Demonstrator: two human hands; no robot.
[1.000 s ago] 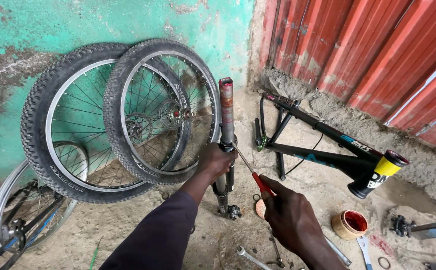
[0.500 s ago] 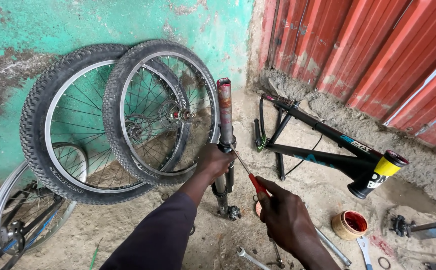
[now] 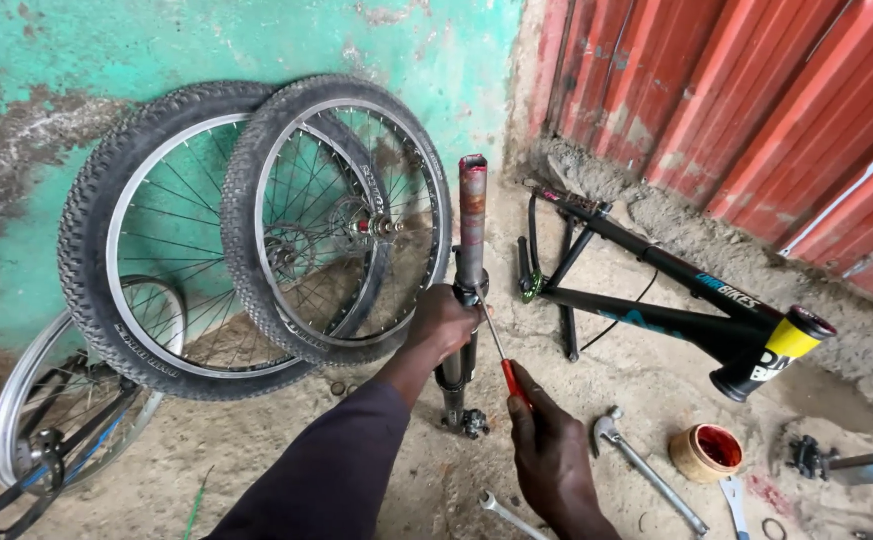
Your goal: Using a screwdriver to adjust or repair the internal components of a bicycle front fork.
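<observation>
Rusty steel fork point(image 3: 471, 235), one, upright, clenched in your left hand point(image 3: 443, 325); right hand point(image 3: 553, 455) grips one red-handled screwdriver point(image 3: 501, 358); two knobby wheels point(image 3: 256, 225) at nine o'clock.

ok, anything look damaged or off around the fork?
The fork's steerer tube is rusty and blotched above the left hand. The right hand holds a red-handled screwdriver against it. Wrenches lie loose in the dirt.

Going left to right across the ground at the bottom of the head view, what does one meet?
Partial wheel at the left edge → left hand gripping the upright fork → right hand holding the red-handled screwdriver → wrench → small round tin → black bike frame's yellow-banded tube end.
</observation>
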